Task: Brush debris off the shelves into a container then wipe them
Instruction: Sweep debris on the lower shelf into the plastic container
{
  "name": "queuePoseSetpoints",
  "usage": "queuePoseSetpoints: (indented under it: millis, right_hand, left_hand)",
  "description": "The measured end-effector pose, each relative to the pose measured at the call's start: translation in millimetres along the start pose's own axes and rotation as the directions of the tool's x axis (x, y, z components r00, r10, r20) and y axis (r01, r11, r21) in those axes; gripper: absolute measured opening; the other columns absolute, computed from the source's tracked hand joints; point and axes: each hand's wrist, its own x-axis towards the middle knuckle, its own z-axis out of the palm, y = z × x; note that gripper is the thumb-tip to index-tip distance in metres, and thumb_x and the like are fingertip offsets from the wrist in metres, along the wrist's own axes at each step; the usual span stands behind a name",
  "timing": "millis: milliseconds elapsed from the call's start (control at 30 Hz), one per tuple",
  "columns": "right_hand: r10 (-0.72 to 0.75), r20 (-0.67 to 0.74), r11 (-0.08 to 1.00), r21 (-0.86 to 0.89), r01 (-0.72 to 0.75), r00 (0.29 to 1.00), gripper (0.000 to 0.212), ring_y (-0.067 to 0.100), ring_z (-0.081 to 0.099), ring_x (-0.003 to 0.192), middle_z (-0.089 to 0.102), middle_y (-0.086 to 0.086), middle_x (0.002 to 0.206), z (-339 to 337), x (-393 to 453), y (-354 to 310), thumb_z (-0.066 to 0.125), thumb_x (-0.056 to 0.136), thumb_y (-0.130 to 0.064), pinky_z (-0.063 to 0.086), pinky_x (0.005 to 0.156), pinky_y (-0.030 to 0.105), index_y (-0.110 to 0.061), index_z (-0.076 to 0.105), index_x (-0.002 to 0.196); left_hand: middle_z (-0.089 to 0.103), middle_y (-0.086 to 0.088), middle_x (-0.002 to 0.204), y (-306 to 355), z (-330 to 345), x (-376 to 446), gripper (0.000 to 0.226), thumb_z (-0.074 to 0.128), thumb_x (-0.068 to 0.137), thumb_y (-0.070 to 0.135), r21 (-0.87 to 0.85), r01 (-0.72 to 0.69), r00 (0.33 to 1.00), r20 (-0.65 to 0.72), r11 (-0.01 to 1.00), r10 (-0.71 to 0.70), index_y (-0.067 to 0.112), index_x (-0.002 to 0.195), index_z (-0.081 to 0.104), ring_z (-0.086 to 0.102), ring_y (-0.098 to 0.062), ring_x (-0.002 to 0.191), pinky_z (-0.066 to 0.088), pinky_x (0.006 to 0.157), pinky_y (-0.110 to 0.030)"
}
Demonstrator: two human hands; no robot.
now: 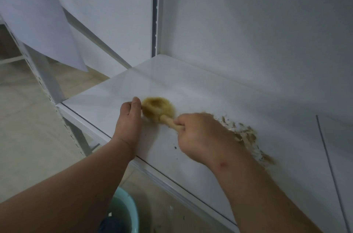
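A white shelf (191, 87) runs across the middle of the view. My right hand (198, 133) grips the wooden handle of a round brush (158, 107) whose yellowish bristles rest on the shelf, blurred. My left hand (129, 118) rests on the shelf right beside the brush head, fingers loosely curled, thumb touching the bristles. A pile of brown debris (246, 133) lies on the shelf behind my right wrist, with a few dark specks (175, 147) nearer the front edge.
A teal bucket (126, 206) with something dark inside stands on the floor below the shelf's front edge. White slotted uprights (45, 80) stand at left, with a hanging white sheet (38, 13). A seam (328, 156) marks the adjoining shelf panel at right.
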Motion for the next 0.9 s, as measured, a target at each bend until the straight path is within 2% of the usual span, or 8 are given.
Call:
queuePoseSetpoints:
  millis: [167, 233, 367, 500, 600, 700, 800, 900]
  right_hand:
    - [0.104, 0.107, 0.991, -0.095, -0.094, 0.989, 0.037, 0.016, 0.06, 0.076, 0.063, -0.006, 0.088, -16.9, -22.9, 19.0, 0.045, 0.082, -0.013, 0.051, 0.069, 0.03, -0.03, 0.066, 0.107]
    - [0.149, 0.095, 0.981, -0.143, -0.135, 0.984, 0.035, 0.016, 0.061, 0.074, 0.064, -0.007, 0.088, -36.3, -34.4, 26.4, 0.047, 0.081, -0.016, 0.053, 0.07, 0.033, -0.034, 0.067, 0.104]
    - [0.067, -0.013, 0.996, -0.06, -0.068, 0.998, 0.031, 0.017, 0.059, 0.076, 0.062, -0.007, 0.087, -33.8, -32.5, 13.5, 0.049, 0.084, -0.021, 0.051, 0.069, 0.033, -0.038, 0.064, 0.104]
    - [-0.01, 0.094, 0.999, 0.04, 0.006, 0.996, 0.031, 0.014, 0.06, 0.074, 0.064, -0.007, 0.089, -2.9, -30.2, -3.4, 0.047, 0.088, -0.02, 0.054, 0.073, 0.032, -0.034, 0.062, 0.111]
    - [0.024, 0.128, 1.0, 0.011, -0.025, 0.992, 0.033, 0.011, 0.059, 0.067, 0.064, -0.007, 0.09, -13.7, -45.8, 9.7, 0.047, 0.087, -0.016, 0.051, 0.064, 0.027, -0.032, 0.064, 0.109]
    - [0.098, 0.163, 0.995, -0.028, -0.095, 0.982, 0.038, 0.006, 0.055, 0.063, 0.062, -0.013, 0.093, -40.2, -65.2, 30.9, 0.048, 0.088, -0.019, 0.042, 0.054, 0.024, -0.044, 0.062, 0.113]
    - [0.138, 0.088, 0.989, 0.036, -0.142, 0.986, 0.033, 0.004, 0.048, 0.057, 0.055, -0.015, 0.079, -57.0, -62.9, 38.7, 0.052, 0.089, -0.023, 0.033, 0.049, 0.02, -0.045, 0.065, 0.11]
    - [0.131, -0.056, 0.991, 0.025, -0.129, 0.99, 0.03, 0.015, 0.057, 0.072, 0.061, -0.011, 0.089, -44.3, -33.3, 30.8, 0.051, 0.084, -0.021, 0.047, 0.063, 0.028, -0.039, 0.066, 0.104]
  left_hand:
    - [0.05, -0.001, 0.108, 2.4, -0.5, -5.8, 0.032, 0.033, 0.097, 0.054, 0.011, -0.02, 0.999, -0.042, 1.0, 0.02, 0.028, 0.111, 0.042, 0.047, -0.024, 0.103, 0.038, 0.096, -0.041]
    - [0.05, 0.0, 0.107, 3.4, -0.1, -5.3, 0.033, 0.033, 0.097, 0.054, 0.002, -0.02, 0.999, -0.044, 1.0, 0.02, 0.026, 0.111, 0.043, 0.047, -0.024, 0.103, 0.038, 0.094, -0.039]
    - [0.05, 0.0, 0.112, 3.7, 1.3, -7.7, 0.03, 0.033, 0.097, 0.053, 0.027, -0.023, 0.999, -0.032, 0.999, 0.024, 0.028, 0.111, 0.042, 0.046, -0.022, 0.103, 0.035, 0.09, -0.035]
    - [0.053, -0.001, 0.114, 3.5, -1.8, -14.1, 0.03, 0.034, 0.097, 0.053, 0.083, -0.052, 0.997, -0.053, 0.995, 0.056, 0.028, 0.11, 0.043, 0.049, -0.022, 0.104, 0.038, 0.088, -0.036]
    - [0.049, 0.001, 0.112, 5.7, -2.8, -16.1, 0.026, 0.034, 0.099, 0.048, 0.105, -0.059, 0.997, -0.046, 0.993, 0.064, 0.026, 0.11, 0.042, 0.045, -0.019, 0.102, 0.032, 0.085, -0.033]
    - [0.05, -0.002, 0.119, 4.3, 3.5, -15.5, 0.028, 0.036, 0.099, 0.046, 0.154, -0.094, 0.995, -0.024, 0.984, 0.099, 0.022, 0.111, 0.046, 0.047, -0.02, 0.108, 0.036, 0.09, -0.034]
    - [0.053, -0.006, 0.121, 0.6, 15.7, -15.7, 0.035, 0.038, 0.098, 0.043, 0.22, -0.139, 0.988, -0.031, 0.966, 0.15, 0.016, 0.116, 0.053, 0.048, -0.024, 0.114, 0.039, 0.098, -0.038]
    - [0.056, -0.009, 0.12, -1.9, 33.0, -19.9, 0.036, 0.041, 0.098, 0.039, 0.254, -0.184, 0.979, -0.044, 0.949, 0.201, 0.011, 0.116, 0.056, 0.05, -0.025, 0.114, 0.039, 0.099, -0.041]
